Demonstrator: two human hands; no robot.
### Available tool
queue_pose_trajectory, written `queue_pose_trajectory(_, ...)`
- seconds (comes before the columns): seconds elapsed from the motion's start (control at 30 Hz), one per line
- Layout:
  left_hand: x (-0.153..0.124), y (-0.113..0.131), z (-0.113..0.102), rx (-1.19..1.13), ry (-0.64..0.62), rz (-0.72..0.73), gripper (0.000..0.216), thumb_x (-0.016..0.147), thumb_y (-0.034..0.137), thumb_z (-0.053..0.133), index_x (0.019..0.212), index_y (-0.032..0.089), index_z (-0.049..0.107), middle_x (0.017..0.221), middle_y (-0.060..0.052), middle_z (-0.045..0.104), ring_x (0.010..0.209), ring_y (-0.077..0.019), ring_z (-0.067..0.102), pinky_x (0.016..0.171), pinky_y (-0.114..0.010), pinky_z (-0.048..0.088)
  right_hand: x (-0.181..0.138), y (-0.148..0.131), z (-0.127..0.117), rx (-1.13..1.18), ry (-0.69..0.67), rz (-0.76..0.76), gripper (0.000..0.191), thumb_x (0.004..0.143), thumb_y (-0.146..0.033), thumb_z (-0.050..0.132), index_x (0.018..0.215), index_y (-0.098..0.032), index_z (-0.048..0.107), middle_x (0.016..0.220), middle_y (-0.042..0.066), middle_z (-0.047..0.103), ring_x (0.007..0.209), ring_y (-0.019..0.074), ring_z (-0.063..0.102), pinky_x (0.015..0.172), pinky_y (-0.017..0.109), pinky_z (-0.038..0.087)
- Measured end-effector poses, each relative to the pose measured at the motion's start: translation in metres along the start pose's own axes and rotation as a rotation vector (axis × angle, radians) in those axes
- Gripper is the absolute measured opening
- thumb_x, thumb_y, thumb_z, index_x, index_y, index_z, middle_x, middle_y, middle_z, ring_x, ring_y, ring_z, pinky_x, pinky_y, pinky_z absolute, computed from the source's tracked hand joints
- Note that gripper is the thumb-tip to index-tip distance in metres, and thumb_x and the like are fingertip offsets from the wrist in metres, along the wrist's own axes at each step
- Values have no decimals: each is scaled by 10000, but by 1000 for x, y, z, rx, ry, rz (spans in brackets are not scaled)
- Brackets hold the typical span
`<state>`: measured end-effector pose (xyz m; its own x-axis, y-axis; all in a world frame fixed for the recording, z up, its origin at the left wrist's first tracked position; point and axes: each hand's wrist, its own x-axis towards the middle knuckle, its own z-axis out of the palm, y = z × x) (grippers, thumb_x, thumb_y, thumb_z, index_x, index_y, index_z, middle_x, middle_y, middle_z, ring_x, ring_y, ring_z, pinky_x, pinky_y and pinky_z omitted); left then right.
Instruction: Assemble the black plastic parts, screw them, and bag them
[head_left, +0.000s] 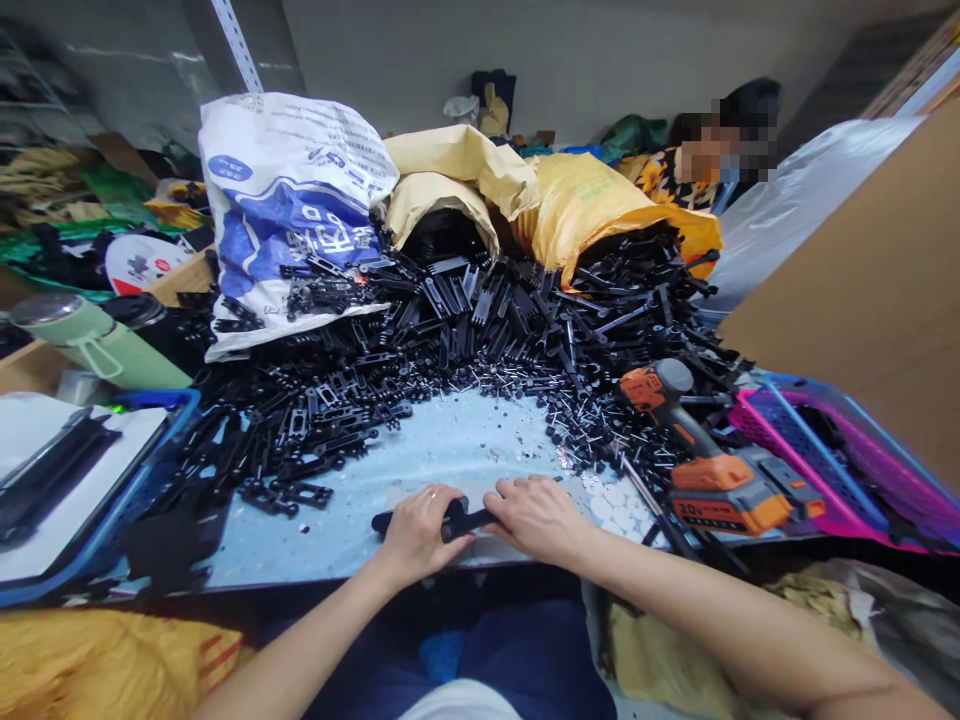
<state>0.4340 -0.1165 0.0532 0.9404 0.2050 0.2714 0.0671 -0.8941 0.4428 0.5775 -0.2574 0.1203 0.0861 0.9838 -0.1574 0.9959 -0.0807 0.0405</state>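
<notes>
At the near edge of the counter (457, 430), the black part (474, 521) runs roughly left to right, fingers of the left hand (418, 528) wrapped around its left stretch and those of the right hand (541, 520) closed on its right end (2 hands touch it, neither nearer).

From where I stand, the clearest print is "20V" on the battery end of the orange and grey drill (696, 458), with smaller marks beneath too fine to read. The white sack (292, 165) has what looks like "25 kg" in a blue oval; its large tilted characters, and the yellow sack's (585, 205) faint green print, I can't make out.
</notes>
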Motion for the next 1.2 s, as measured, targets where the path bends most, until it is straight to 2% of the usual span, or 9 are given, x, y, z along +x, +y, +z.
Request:
queue_pose_trajectory(0.27, 6, 5, -5, -8, -44, -109, 347, 716, 382, 575, 989, 197, 469, 895, -50, 596, 855, -208, 568, 699, -302, 430, 4, 3, 1, 47, -2, 16, 313, 870, -473, 380, 943, -202, 520, 828, 65, 592, 702, 173, 576, 606, 255, 351)
queue_pose_trajectory(0.47, 12, 7, -6, 9, -196, -99, 481, 689, 531, 571, 1026, 197, 492, 942, -51, 599, 866, -215, 566, 726, -310, 432, 5, 23, 25, 105, 24, -73, 377, 861, -519, 364, 891, -187, 539, 800, 53, 585, 718, 170, 548, 594, 259, 328)
queue_pose_trajectory(0.6, 59, -10, -13, 183, -208, -201, 411, 824, 434, 443, 1177, 224, 448, 1080, -48, 577, 983, -180, 533, 824, -287, 416, 0, 32, 48, 183, 106, -53, 416, 855, -540, 350, 823, -176, 549, 847, 49, 565, 805, 175, 513, 665, 275, 335)
queue_pose_trajectory(0.73, 125, -47, -20, 352, -71, -473, 325, 871, 116, 273, 1092, 49, 502, 1077, -206, 547, 1037, -263, 495, 827, -417, 398, -10, 31, 62, 233, 142, 17, 405, 844, -538, 376, 826, -178, 560, 874, 50, 556, 803, 177, 500, 711, 294, 347)
queue_pose_trajectory(0.8, 146, -63, -18, 397, -51, -555, 285, 867, 117, 317, 1041, 12, 518, 1048, -221, 548, 1020, -277, 501, 802, -440, 411, -11, 32, 62, 286, 144, 19, 408, 831, -552, 393, 849, -185, 568, 866, 48, 561, 816, 180, 504, 724, 293, 356)
queue_pose_trajectory(0.87, 155, -72, -14, 420, -57, -588, 242, 865, 198, 411, 1019, 53, 531, 1027, -151, 563, 977, -232, 526, 805, -420, 427, -4, 39, 57, 341, 166, 31, 393, 845, -535, 385, 910, -192, 568, 888, 48, 570, 850, 178, 509, 749, 284, 364)
queue_pose_trajectory(0.97, 147, -75, -7, 426, -82, -572, 231, 835, 287, 498, 972, 109, 551, 968, -61, 579, 885, -163, 556, 791, -375, 451, 22, 64, 44, 291, 214, 215, 326, 894, -432, 357, 1008, -190, 545, 963, 57, 573, 917, 173, 508, 788, 268, 371)
queue_pose_trajectory(1.07, 126, -69, -7, 422, -77, -515, 168, 842, 136, 428, 886, 89, 584, 894, -96, 596, 846, -173, 564, 756, -336, 445, 62, 96, 35, 154, 214, 466, 255, 901, -311, 370, 1061, -177, 516, 1033, 86, 556, 984, 195, 486, 794, 276, 372)
queue_pose_trajectory(1.2, 86, -53, -24, 408, -16, -447, 293, 802, 38, 327, 868, 123, 600, 891, -110, 587, 866, -191, 553, 750, -308, 423, 104, 121, 36, 116, 196, 533, 226, 879, -141, 350, 1029, -162, 518, 1022, 118, 557, 992, 214, 491, 772, 292, 369)
